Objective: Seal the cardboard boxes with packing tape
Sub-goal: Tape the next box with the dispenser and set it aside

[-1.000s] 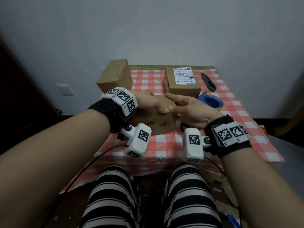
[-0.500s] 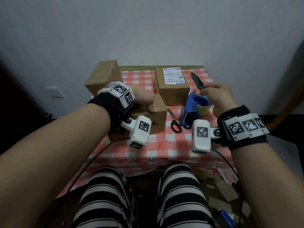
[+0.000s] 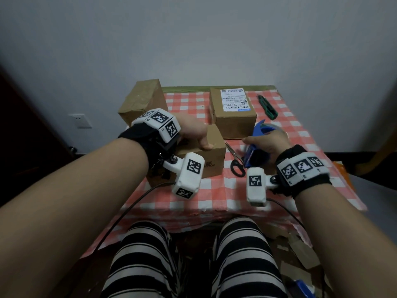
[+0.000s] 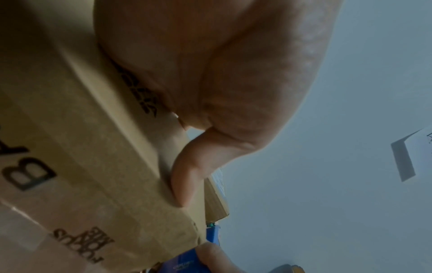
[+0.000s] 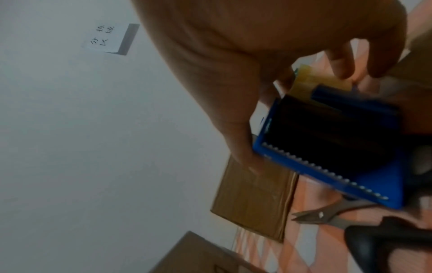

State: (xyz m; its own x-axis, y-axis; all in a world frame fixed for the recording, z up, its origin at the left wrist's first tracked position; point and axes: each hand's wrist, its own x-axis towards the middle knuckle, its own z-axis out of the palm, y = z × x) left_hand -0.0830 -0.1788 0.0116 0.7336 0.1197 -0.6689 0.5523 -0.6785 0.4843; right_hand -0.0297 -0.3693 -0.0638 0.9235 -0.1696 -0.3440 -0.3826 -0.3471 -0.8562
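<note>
A small printed cardboard box (image 3: 212, 153) sits at the near left of the checked table (image 3: 214, 190). My left hand (image 3: 193, 134) lies palm-down on its top, the thumb (image 4: 184, 177) along the front edge; its fingers are hidden. In the left wrist view the box (image 4: 81, 147) fills the left side. My right hand (image 3: 266, 140) grips a blue tape dispenser (image 3: 255, 155) just right of that box, above the table. The dispenser (image 5: 327, 138) shows its toothed blade and yellowish tape roll (image 5: 304, 77), with my thumb and fingers around it.
Black-handled scissors (image 3: 236, 164) lie between the near box and the dispenser. A labelled box (image 3: 234, 112) stands behind them, and a plain box (image 3: 141, 100) at the back left corner. A green utility knife (image 3: 267, 107) lies at the back right. A wall rises behind the table.
My right hand left the near box, reached right to the tape dispenser, took it and brought it lower and closer to the box. The left hand stayed on the box.
</note>
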